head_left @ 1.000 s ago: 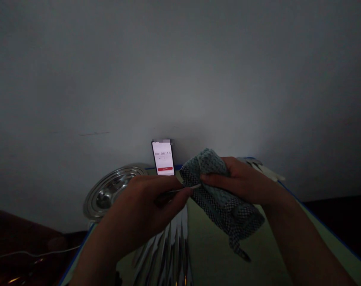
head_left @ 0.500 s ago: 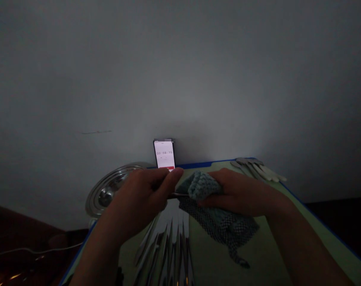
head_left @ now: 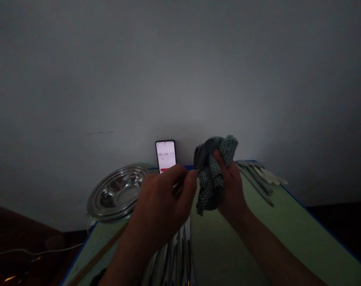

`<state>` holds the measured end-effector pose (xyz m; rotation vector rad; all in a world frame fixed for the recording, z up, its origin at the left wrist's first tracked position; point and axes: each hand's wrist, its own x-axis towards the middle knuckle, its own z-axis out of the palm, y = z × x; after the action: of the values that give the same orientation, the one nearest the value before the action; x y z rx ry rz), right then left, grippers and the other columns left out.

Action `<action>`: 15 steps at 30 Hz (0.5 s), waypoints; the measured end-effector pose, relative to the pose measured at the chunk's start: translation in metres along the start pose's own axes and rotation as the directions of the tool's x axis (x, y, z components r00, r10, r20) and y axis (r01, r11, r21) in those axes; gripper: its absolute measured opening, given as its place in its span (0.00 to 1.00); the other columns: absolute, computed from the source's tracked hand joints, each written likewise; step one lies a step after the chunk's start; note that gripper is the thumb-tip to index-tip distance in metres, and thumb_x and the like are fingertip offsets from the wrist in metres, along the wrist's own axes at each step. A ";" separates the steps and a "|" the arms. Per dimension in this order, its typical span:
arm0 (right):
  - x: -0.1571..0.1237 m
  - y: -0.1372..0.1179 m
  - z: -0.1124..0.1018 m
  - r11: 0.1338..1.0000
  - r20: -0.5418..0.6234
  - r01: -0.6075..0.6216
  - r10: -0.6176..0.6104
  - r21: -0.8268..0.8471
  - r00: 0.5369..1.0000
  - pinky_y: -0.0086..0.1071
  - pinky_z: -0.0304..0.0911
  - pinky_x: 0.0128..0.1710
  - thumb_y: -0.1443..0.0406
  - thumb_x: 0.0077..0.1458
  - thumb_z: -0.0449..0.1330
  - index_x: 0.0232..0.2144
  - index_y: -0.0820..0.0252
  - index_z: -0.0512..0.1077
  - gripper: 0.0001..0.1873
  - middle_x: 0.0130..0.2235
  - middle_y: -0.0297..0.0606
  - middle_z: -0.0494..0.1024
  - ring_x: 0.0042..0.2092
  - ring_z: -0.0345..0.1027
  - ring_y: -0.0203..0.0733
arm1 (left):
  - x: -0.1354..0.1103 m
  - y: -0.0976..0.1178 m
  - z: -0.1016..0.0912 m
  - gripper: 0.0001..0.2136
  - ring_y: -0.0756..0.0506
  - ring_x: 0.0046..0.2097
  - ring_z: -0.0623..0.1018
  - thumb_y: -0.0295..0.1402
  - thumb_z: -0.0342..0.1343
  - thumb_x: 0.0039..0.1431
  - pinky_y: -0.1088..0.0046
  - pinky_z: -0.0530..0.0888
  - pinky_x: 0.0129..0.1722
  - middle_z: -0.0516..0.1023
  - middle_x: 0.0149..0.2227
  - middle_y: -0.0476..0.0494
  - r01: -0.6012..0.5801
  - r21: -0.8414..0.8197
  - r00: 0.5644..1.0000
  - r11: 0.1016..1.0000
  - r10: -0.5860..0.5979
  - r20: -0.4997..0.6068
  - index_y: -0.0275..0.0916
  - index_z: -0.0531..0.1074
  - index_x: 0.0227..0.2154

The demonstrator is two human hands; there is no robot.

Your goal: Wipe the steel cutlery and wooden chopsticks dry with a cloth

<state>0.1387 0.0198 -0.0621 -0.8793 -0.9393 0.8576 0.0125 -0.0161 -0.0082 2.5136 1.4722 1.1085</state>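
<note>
My right hand (head_left: 232, 188) is closed round a bunched teal and checked cloth (head_left: 212, 174), held upright above the green table (head_left: 288, 234). My left hand (head_left: 165, 202) is closed just left of the cloth, its fingers pinching a thin metal utensil whose end goes into the cloth; most of the utensil is hidden by the fingers. Below my hands several metal utensils (head_left: 176, 256) lie side by side on the table.
A steel bowl (head_left: 117, 192) sits at the table's far left corner. A phone (head_left: 165, 155) with a lit timer screen leans against the grey wall. More utensils (head_left: 258, 174) lie at the far right. The table has a blue edge.
My right hand has lifted and turned the cloth upright, bunching it higher and to the right. My left hand stays closed on the utensil and has shifted slightly right.
</note>
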 end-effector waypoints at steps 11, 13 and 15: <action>0.015 -0.027 -0.022 0.939 0.621 0.145 0.085 -0.311 0.779 0.39 0.60 0.51 0.59 0.55 0.55 0.46 0.58 0.68 0.17 0.47 0.39 0.74 0.49 0.66 0.43 | 0.003 -0.034 -0.037 0.13 0.54 0.18 0.64 0.40 0.50 0.56 0.79 0.59 0.20 0.67 0.15 0.54 0.011 0.034 0.976 0.999 -0.018 0.216 0.38 0.72 0.23; 0.018 -0.032 -0.028 0.894 0.695 0.241 0.102 -0.377 0.712 0.39 0.61 0.50 0.60 0.56 0.55 0.46 0.58 0.69 0.16 0.46 0.39 0.75 0.48 0.67 0.43 | 0.003 -0.038 -0.039 0.14 0.54 0.19 0.64 0.41 0.51 0.55 0.79 0.59 0.20 0.67 0.16 0.54 0.001 0.028 0.972 1.000 -0.008 0.236 0.38 0.72 0.22; 0.020 -0.035 -0.031 0.842 0.739 0.319 0.131 -0.434 0.660 0.37 0.63 0.46 0.62 0.56 0.54 0.45 0.58 0.70 0.15 0.43 0.38 0.76 0.45 0.69 0.42 | 0.002 -0.039 -0.038 0.14 0.54 0.19 0.64 0.41 0.52 0.55 0.79 0.59 0.20 0.66 0.16 0.54 -0.011 0.031 0.964 0.999 0.003 0.265 0.38 0.72 0.22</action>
<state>0.1819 0.0164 -0.0348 -0.9306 -2.0344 0.8847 -0.0382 -0.0051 0.0072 2.5664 1.4194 0.7167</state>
